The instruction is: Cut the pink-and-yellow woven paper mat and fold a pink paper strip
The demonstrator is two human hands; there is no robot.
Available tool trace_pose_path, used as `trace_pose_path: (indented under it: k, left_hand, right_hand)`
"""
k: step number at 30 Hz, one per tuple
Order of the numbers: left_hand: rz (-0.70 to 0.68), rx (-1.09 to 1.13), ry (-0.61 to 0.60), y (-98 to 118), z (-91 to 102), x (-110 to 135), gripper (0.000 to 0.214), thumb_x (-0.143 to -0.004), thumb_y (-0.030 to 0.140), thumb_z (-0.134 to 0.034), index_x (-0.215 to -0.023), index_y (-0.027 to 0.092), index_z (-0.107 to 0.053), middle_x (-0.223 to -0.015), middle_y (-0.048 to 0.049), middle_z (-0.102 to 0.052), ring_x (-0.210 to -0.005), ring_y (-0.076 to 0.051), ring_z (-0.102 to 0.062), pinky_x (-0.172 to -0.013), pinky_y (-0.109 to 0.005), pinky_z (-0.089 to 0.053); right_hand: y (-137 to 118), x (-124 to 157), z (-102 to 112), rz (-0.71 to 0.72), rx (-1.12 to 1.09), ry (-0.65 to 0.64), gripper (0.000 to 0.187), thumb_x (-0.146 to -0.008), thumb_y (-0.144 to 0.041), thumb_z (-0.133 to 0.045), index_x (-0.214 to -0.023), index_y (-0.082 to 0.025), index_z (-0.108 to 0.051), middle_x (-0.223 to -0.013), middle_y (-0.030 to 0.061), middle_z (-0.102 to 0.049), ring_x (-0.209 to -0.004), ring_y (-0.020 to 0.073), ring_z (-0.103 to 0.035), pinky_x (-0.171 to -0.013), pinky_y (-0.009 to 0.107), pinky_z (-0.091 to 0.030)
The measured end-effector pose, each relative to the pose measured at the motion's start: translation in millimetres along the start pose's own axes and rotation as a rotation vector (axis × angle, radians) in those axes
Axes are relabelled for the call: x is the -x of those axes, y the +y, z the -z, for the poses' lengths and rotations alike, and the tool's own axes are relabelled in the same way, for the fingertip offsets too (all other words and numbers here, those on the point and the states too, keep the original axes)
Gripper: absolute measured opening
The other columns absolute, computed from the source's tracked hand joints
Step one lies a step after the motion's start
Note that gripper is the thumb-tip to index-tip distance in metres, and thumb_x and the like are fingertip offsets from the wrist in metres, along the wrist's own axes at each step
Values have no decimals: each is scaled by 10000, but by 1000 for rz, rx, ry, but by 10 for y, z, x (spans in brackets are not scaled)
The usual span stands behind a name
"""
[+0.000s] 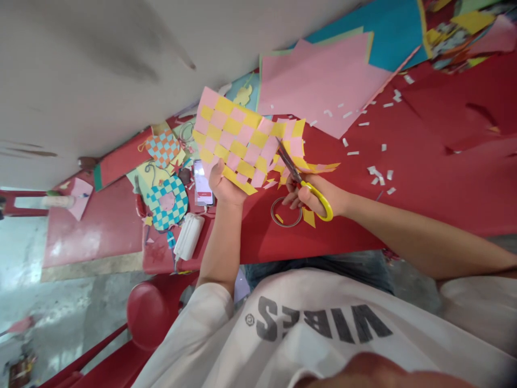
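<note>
My left hand grips the lower edge of a woven paper sheet, a pink and yellow checkerboard, with the thumb on its face. Loose strip ends curl at the sheet's right side. In my right hand is a pair of yellow-handled scissors; the dark blades point up and left, over or against the sheet's right part. Whether they touch the paper I cannot tell. Below the right fingers lies a thin round ring on the red table, beside a yellow paper scrap.
Pink paper sheets and a blue sheet lie at the back. White scraps are scattered on the right. At left are a phone, a white power bank, a teal checkered round piece and an orange-blue checkered heart.
</note>
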State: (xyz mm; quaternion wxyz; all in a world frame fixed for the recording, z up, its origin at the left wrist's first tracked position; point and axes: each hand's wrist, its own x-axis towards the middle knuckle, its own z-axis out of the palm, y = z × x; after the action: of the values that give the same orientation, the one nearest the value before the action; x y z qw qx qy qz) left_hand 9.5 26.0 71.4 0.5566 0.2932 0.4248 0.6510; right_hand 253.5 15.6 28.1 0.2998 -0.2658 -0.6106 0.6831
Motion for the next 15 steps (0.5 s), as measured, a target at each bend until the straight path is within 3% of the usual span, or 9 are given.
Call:
trace_pose_path:
  k: [5, 9, 15]
  left_hand:
    - [-47, 15, -11, -4, -40, 7, 863, -893, 857, -608, -1580, 335, -616, -1525, -116, -726, -1614, -392, -526, -1290, -610, -494]
    - [-50, -8, -31, -8, -42, 3, 875, -904, 865, -572, -1576, 306, -624, -1544, -127, -713, -1620, -409, -514, -1300, -614, -487]
    - [-34, -32, 44, 4, -19, -1, 805, -918, 813, -594, -1561, 332, -637, -1557, -105, -707, -1652, -378, -476, -1331, -607, -458]
  right_hand:
    - [76, -10, 25, -11, 37, 46, 721, -898, -935, -605, -1057, -233, -582, -867, 74, -728, -764, 261, -803, -691, 374, -693]
    - [149, -5, 30, -31, 104, 80, 683, -910, -915, -613, -994, -238, -600, -804, 80, -759, -715, 257, -789, -629, 357, -660]
    - [170, -20, -16, -62, 80, 135, 642, -911, -893, -641, -932, -253, -600, -637, 41, -712, -551, 243, -716, -520, 369, -596]
